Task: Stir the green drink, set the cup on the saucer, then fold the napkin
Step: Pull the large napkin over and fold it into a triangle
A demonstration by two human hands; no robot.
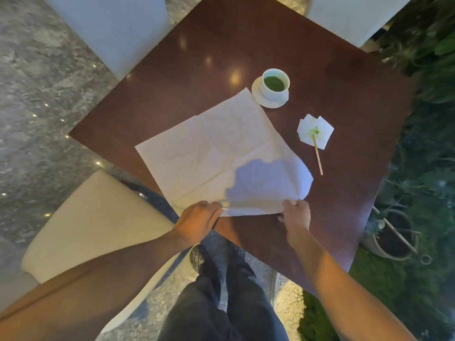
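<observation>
Hands (197,221) pinching napkin (216,153) corners

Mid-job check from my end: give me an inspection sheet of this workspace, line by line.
Surface: dark wooden table, glossy, with light reflections.
Job's things: white cup of green drink stands on the saucer; large white napkin lies spread out, its near right corner lifted.
Clutter: wooden stir stick lies with its tip on a small green-stained tissue.
Grippers: left hand and right hand each pinch the napkin's near edge.
Cables: nothing seen.
Surroundings: pale chairs around the table, stone floor, plants and a pot to the right.
</observation>
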